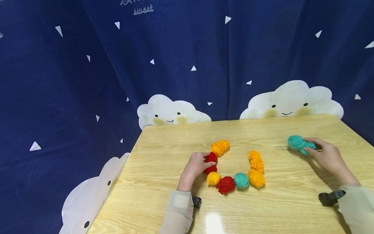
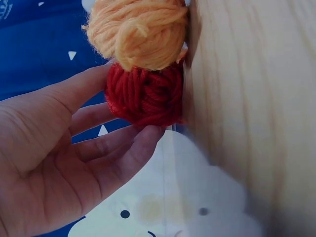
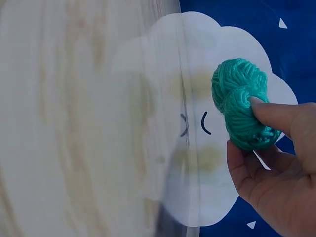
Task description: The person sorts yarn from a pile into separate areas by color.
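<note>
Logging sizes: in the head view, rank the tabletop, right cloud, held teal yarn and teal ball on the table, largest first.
1. Tabletop
2. Right cloud
3. Held teal yarn, partly hidden
4. Teal ball

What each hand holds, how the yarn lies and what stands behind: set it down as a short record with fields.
left hand: fingers around a red bundle on the table
right hand: pinches a teal bundle, raised off the table
layout: curve of yarn, open at the far side
near side, left to right: yellow ball, red ball, teal ball, orange ball
far ends: left orange bundle, right orange bundle
backdrop: blue curtain, white clouds
</note>
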Action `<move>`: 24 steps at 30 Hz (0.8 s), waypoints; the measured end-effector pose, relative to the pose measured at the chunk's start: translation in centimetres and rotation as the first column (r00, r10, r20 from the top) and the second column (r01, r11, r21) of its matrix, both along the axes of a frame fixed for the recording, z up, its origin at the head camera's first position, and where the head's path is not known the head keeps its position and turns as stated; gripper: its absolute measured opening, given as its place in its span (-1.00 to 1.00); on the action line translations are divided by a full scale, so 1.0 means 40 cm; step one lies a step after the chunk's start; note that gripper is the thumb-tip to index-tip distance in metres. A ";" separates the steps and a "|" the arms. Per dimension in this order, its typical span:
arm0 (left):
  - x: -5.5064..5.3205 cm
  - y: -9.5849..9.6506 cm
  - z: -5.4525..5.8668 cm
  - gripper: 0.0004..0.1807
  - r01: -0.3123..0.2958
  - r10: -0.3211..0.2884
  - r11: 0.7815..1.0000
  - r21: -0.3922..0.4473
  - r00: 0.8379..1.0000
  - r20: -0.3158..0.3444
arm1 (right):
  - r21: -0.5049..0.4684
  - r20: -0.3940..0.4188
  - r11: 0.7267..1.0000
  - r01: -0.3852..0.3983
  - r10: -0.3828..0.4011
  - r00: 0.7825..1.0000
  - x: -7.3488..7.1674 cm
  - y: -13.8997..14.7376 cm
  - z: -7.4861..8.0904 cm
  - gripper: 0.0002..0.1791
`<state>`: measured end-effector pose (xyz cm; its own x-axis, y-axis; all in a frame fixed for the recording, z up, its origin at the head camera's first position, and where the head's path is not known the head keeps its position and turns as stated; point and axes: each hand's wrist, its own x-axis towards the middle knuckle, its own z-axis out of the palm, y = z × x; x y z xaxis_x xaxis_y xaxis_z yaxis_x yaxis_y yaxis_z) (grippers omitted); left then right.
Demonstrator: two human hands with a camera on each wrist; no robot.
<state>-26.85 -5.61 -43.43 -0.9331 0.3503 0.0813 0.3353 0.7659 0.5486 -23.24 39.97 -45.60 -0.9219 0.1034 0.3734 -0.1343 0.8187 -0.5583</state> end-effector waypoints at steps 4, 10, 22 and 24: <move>-0.001 0.000 0.000 -0.45 0.001 -0.001 1.000 0.001 1.000 0.007 | -0.009 -0.006 1.000 0.006 -0.006 1.000 0.006 0.009 0.000 -0.55; -0.002 0.000 0.000 -0.45 0.001 -0.001 1.000 -0.020 1.000 -0.004 | -0.006 -0.004 1.000 0.024 -0.024 1.000 0.011 0.019 0.000 -0.55; -0.004 0.000 0.001 -0.44 -0.011 0.012 0.999 -0.034 1.000 0.013 | 0.013 0.055 0.993 0.120 -0.121 0.991 0.019 0.040 -0.008 -0.51; -0.004 0.000 0.000 -0.44 -0.010 0.010 0.999 -0.035 1.000 0.013 | 0.014 0.062 0.991 0.134 -0.135 0.989 0.021 0.042 -0.011 -0.51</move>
<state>-27.02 -5.59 -43.43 -0.9375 0.3433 0.0565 0.3203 0.7882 0.5255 -22.41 41.66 -46.03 -0.9214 0.2249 0.3170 0.0125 0.8322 -0.5543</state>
